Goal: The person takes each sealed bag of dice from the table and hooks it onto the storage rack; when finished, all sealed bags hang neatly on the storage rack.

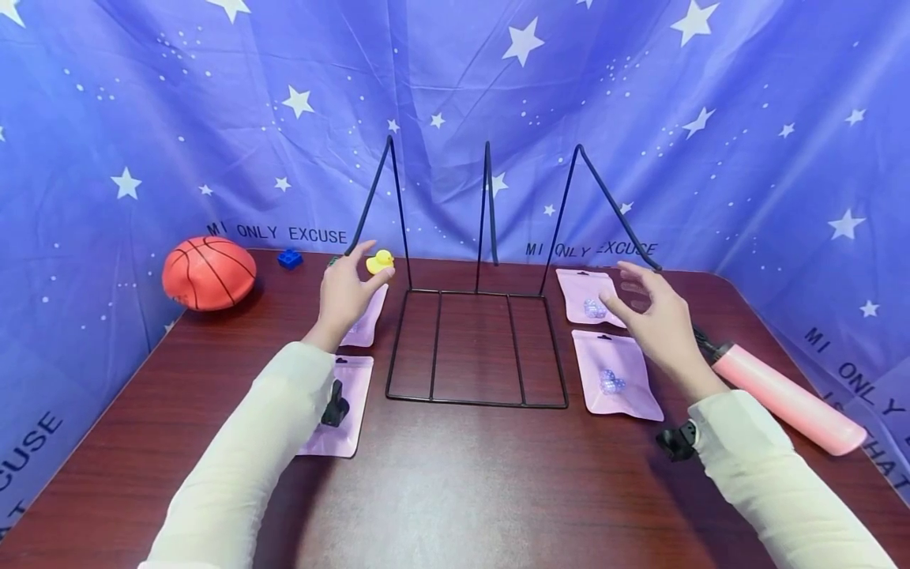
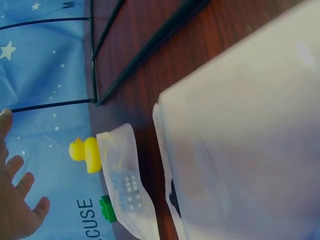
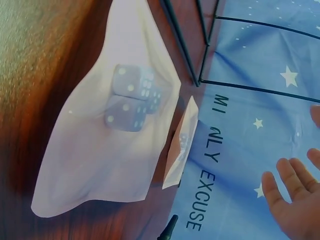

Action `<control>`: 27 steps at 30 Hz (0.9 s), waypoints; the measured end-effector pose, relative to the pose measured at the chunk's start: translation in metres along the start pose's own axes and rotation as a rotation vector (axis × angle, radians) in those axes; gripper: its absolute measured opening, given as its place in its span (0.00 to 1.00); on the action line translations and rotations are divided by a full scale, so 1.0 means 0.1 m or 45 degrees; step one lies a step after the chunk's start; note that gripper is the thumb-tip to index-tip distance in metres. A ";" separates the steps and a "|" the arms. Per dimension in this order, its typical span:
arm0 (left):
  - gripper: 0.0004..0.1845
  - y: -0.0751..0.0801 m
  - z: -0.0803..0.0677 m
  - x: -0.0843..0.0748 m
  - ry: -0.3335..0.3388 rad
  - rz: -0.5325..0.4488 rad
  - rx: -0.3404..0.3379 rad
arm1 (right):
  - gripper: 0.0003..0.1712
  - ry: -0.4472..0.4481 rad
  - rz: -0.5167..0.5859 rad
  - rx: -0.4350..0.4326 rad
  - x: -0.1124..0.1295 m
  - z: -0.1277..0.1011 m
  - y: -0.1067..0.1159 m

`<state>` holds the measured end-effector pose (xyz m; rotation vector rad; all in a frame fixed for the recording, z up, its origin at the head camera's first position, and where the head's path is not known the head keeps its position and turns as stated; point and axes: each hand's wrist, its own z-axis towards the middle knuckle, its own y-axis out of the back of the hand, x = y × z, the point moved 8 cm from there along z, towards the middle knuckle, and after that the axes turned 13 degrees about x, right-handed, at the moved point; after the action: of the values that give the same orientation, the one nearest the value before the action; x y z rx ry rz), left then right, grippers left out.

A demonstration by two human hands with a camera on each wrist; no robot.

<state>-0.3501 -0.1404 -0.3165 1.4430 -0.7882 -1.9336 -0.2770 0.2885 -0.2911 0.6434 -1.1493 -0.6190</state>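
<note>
— So, where are the hands?

— Both hang over the desk (image 1: 455, 490) with nothing in them. The left hand (image 1: 346, 294) has its fingers spread and relaxed, above the far-left pouch (image 1: 367, 320). The left wrist view shows that pouch (image 2: 125, 180) lying flat with dice inside, clear of the fingers (image 2: 20, 172), which do not touch it.

— And the right?

— The right hand (image 1: 654, 316) is loose too, fingers straight, over the far-right pouch (image 1: 586, 296). In the right wrist view its fingers (image 3: 292, 200) are held well off the pouches; the near-right pouch (image 3: 107, 130) fills that view, with two dark dice showing through it.

— How do the pouches lie?

— Four pink ones, two on each side of the rack (image 1: 476, 348), which stands at the middle of the desk toward the back edge. The near-left pouch (image 1: 341, 407) is partly under the left sleeve; the near-right one (image 1: 614, 385) lies just inside the right wrist.

— Anything else about?

— A duck (image 1: 380, 261) sits at the back edge just beyond the left fingertips, not touched. A ball (image 1: 208, 273) rests in the back-left corner, with a blue brick (image 1: 289, 258) beside it. A pink pump (image 1: 785, 399) lies along the right edge.
</note>
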 end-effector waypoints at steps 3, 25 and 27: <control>0.28 -0.01 0.01 -0.02 0.019 -0.039 -0.034 | 0.34 -0.026 0.062 0.007 -0.03 -0.03 0.02; 0.28 -0.25 0.20 -0.03 0.060 -0.448 0.047 | 0.34 -0.076 0.267 0.161 -0.34 -0.23 0.09; 0.28 -0.27 0.22 -0.03 0.062 -0.451 0.049 | 0.34 -0.076 0.285 0.193 -0.35 -0.24 0.09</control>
<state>-0.3733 -0.1188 -0.3297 1.7408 -0.5794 -2.1391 -0.2630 0.3237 -0.3134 0.6170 -1.3123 -0.3649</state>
